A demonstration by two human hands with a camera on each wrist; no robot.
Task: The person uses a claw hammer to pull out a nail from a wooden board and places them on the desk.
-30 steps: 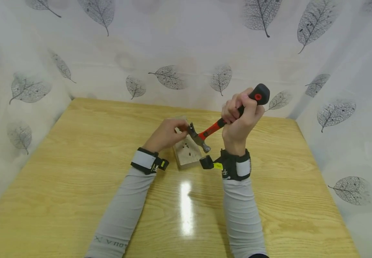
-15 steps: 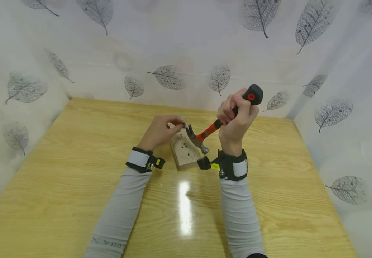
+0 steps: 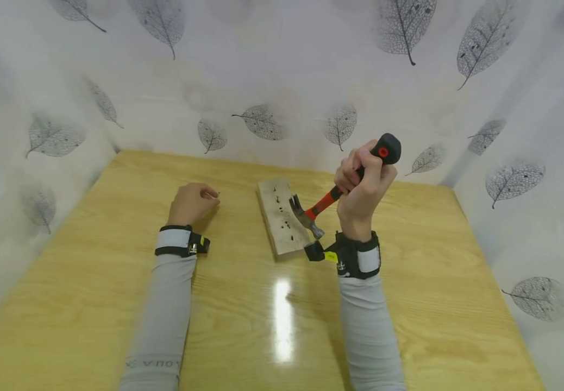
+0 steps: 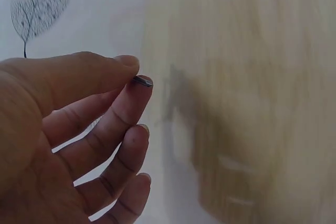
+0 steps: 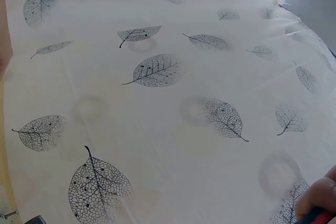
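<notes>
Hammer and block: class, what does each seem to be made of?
Hammer: dull grey head, likely steel; red shaft with a black grip, probably plastic or rubber. Block: pale unfinished wood, matt, with dark nail marks. It lies on a glossy wood-grain table.

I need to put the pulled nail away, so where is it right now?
In the head view the nail is pinched at the fingertips of the left hand, over the table left of the wooden block; the left wrist view shows it between thumb and forefinger.
</notes>
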